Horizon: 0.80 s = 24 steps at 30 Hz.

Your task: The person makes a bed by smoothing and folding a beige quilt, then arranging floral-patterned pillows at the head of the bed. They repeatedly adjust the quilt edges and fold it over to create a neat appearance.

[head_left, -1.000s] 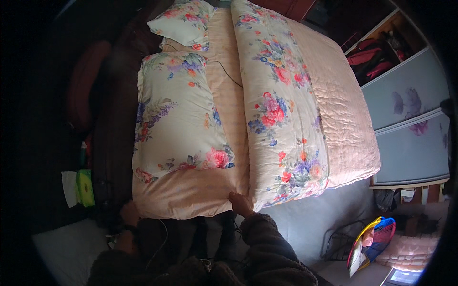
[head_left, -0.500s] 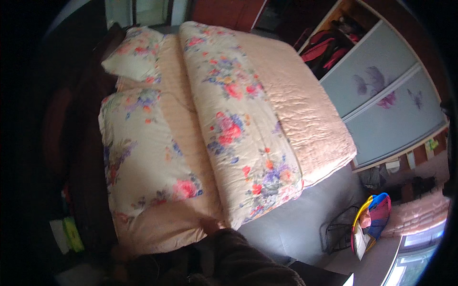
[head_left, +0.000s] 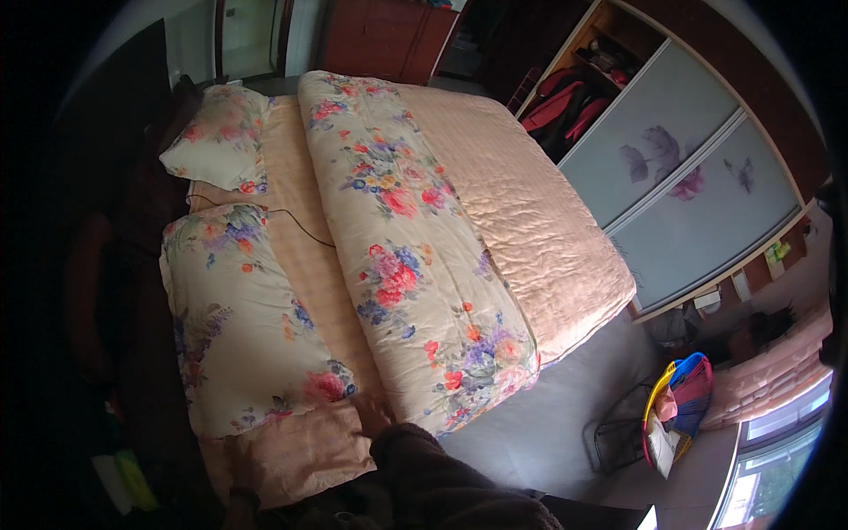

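Note:
My right hand (head_left: 374, 415) reaches from a dark fuzzy sleeve onto the peach bed sheet (head_left: 322, 442), between the near floral pillow (head_left: 252, 327) and the rolled floral quilt (head_left: 389, 221). Its fingers look stretched out over the sheet, somewhat blurred. My left hand (head_left: 240, 464) is in deep shade at the sheet's near left corner, below that pillow; its fingers cannot be made out. The sheet is wrinkled between my hands. A second floral pillow (head_left: 221, 137) lies at the far end of the bed's head. A thin dark cord (head_left: 305, 230) runs across the sheet to the quilt.
A peach quilted cover (head_left: 521, 203) spreads over the foot of the bed. Beyond it stands a wardrobe with sliding doors (head_left: 671, 177), partly open. A colourful woven chair (head_left: 676, 411) sits on the grey floor (head_left: 530, 433) at right, by a window. A red-brown cabinet (head_left: 375, 40) stands behind.
The view has shifted, so the bed sits lower and further left. My left hand now shows a little more at the sheet's corner. My right hand stays near the quilt's end.

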Available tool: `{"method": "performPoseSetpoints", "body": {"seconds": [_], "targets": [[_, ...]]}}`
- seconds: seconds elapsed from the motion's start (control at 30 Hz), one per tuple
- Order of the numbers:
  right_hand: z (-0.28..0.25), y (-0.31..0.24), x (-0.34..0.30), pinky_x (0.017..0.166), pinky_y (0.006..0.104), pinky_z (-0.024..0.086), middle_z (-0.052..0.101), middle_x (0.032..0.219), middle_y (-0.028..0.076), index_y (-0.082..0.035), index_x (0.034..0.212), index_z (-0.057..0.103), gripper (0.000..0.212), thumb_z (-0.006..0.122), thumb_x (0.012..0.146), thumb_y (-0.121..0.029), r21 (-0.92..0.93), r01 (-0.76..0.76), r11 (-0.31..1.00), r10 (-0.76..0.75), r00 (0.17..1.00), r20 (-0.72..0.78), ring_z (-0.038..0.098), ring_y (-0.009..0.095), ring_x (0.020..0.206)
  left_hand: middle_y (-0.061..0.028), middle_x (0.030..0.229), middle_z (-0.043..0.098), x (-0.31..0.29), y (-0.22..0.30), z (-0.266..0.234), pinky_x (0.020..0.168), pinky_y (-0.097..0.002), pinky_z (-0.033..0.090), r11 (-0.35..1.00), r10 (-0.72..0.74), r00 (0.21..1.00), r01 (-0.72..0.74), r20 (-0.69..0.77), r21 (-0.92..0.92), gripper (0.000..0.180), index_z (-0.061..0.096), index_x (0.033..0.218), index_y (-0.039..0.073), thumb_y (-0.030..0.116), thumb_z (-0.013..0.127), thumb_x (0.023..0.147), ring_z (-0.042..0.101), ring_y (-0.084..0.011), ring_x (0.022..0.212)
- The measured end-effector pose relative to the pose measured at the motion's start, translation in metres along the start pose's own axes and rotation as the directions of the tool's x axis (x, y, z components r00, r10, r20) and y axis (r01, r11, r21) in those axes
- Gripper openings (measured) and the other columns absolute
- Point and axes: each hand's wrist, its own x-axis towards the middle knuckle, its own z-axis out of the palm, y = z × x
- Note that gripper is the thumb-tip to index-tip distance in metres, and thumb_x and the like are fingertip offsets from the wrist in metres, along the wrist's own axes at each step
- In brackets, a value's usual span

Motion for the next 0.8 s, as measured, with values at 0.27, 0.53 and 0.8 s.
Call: {"method": "performPoseSetpoints", "body": {"seconds": [0.27, 0.53, 0.8], "targets": [[-0.017, 0.02, -0.193, 0.076, 0.0405, 0.049, 0.058, 0.107, 0.014, -0.006, 0.114, 0.058, 0.046, 0.066, 0.078, -0.033, 0.133, -0.338, 0.932, 0.159, 0.709, 0.687, 0.06, 0.028, 0.091, -0.0156, 0.094, 0.064, -0.066, 0.01, 0.006, 0.077, -0.0407, 0.05, 0.999, -0.051, 0.996, 0.052, 0.07, -0.007, 0.024, 0.065, 0.09, 0.005, 0.025, 0.058, 0.079, 0.061, -0.0291, 0.088], [-0.105, 0.125, -0.237, 0.069, 0.0326, 0.052, 0.068, 0.083, 0.008, -0.006, 0.106, 0.067, 0.034, 0.059, 0.082, -0.029, 0.072, -0.719, 0.692, 0.459, 0.514, 0.725, 0.065, 0.016, 0.074, -0.0162, 0.099, 0.064, -0.081, 0.029, -0.021, 0.08, -0.0396, 0.049, 0.999, -0.054, 0.954, 0.053, 0.295, 0.01, 0.029, 0.066, 0.095, 0.005, 0.027, 0.059, 0.079, 0.061, -0.0284, 0.092], [-0.213, 0.169, -0.207, 0.064, 0.0331, 0.053, 0.069, 0.077, 0.009, -0.009, 0.103, 0.068, 0.029, 0.06, 0.083, -0.028, 0.511, -0.661, 0.549, 0.52, 0.749, 0.41, 0.067, 0.018, 0.066, -0.0144, 0.084, 0.067, -0.063, 0.148, -0.029, 0.081, -0.0398, 0.051, 0.952, 0.301, 0.939, -0.286, 0.168, -0.11, 0.027, 0.07, 0.084, 0.006, 0.029, 0.058, 0.077, 0.063, -0.0311, 0.086]]}}
